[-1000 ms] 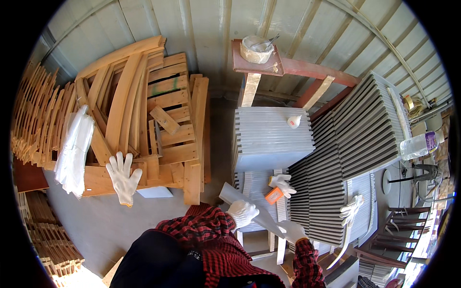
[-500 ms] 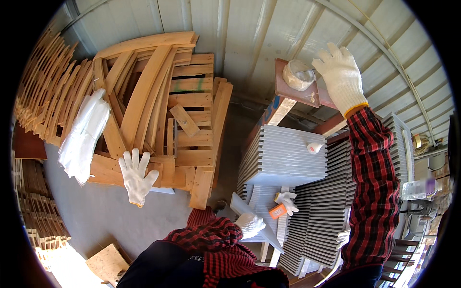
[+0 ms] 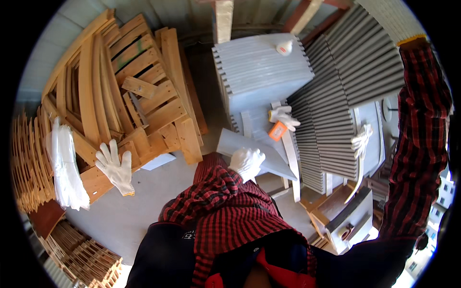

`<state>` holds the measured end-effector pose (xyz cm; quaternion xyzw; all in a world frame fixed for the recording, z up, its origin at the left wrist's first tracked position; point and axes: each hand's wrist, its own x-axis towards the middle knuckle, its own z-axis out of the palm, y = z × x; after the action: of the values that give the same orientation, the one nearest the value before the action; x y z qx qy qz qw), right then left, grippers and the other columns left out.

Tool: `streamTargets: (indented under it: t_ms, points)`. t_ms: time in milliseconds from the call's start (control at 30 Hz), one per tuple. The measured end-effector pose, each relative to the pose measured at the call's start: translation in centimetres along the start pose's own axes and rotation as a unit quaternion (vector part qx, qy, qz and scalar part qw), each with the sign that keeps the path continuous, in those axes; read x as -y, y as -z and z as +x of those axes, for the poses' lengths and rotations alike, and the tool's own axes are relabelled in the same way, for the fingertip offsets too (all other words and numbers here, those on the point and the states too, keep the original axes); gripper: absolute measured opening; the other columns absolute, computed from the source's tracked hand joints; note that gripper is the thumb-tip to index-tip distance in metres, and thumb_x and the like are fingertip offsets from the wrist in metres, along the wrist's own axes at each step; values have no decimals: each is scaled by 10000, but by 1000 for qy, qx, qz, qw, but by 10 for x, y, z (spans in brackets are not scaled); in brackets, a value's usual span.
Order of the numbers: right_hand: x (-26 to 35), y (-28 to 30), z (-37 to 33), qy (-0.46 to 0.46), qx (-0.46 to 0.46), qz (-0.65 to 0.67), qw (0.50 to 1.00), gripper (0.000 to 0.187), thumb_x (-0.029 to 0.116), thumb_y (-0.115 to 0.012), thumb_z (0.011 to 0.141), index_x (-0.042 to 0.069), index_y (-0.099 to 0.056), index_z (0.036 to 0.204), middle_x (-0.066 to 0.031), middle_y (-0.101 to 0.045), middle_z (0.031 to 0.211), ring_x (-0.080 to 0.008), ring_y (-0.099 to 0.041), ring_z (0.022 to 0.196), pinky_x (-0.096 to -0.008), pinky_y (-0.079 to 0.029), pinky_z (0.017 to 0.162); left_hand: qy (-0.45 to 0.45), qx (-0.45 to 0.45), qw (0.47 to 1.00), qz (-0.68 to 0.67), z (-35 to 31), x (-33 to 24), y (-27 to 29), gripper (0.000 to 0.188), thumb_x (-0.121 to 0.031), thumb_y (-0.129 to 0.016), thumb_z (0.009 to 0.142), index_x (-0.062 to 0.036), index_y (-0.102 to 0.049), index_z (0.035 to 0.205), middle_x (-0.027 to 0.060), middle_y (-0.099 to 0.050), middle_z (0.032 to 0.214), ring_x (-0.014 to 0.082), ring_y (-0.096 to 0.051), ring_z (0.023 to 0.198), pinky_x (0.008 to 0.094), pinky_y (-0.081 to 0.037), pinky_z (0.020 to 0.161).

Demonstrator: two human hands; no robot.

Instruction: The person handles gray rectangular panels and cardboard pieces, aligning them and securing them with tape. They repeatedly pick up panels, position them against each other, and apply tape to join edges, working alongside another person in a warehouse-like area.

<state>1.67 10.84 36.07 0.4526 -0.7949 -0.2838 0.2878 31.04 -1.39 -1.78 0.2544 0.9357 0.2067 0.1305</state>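
My left hand (image 3: 246, 163), in a white knit glove, is closed on the edge of a flat grey panel (image 3: 269, 156). The panel is tilted in front of my waist. My right arm stretches far out to the upper right; its gloved hand (image 3: 391, 21) is cut by the picture's rim, and its fingers are out of sight. Ridged grey stacked panels (image 3: 331, 110) lie below and left of that hand. Close beyond the held panel are a loose white glove (image 3: 284, 116) and an orange box (image 3: 277, 130).
A stack of grey slabs (image 3: 264, 65) carries a small white container (image 3: 284, 47). At left, a wooden pallet (image 3: 144, 89) bears loose boards, a white glove (image 3: 115, 168) and a white plastic bundle (image 3: 67, 163). A wooden frame (image 3: 314, 225) stands at lower right.
My view has turned rightward and down. The right hand has gone from beside the round tub to the picture's upper right rim. My left hand keeps hold of the grey panel.
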Motion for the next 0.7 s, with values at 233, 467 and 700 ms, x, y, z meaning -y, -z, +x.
streamTargets:
  t_ms: [233, 467, 700]
  points:
    - [179, -56, -338, -302, 145, 443, 832, 227, 281, -639, 937, 100, -739, 1031, -66, -735, 947, -235, -707, 806, -326, -555, 732, 14, 20, 999, 31, 9, -18, -1, 266, -319, -782, 743, -196, -702, 965, 31, -692, 896, 274, -689, 836, 419, -541, 703]
    - [339, -28, -417, -638, 169, 725, 196, 264, 264, -572, 926, 12, -637, 882, -7, -577, 762, -98, -523, 671, -261, -446, 635, 33, 27, 997, 69, 0, -27, -13, 226, -304, -764, 777, -199, -703, 968, 34, -688, 913, 300, -686, 843, 430, -542, 717]
    - [367, -56, -424, -564, 176, 798, 120, 297, 266, -606, 962, -21, -668, 1007, -21, -634, 848, -94, -575, 719, -241, -478, 649, 57, 67, 990, 110, -11, -37, -10, 209, -252, -711, 819, -222, -706, 1026, 23, -685, 956, 284, -681, 896, 416, -551, 743]
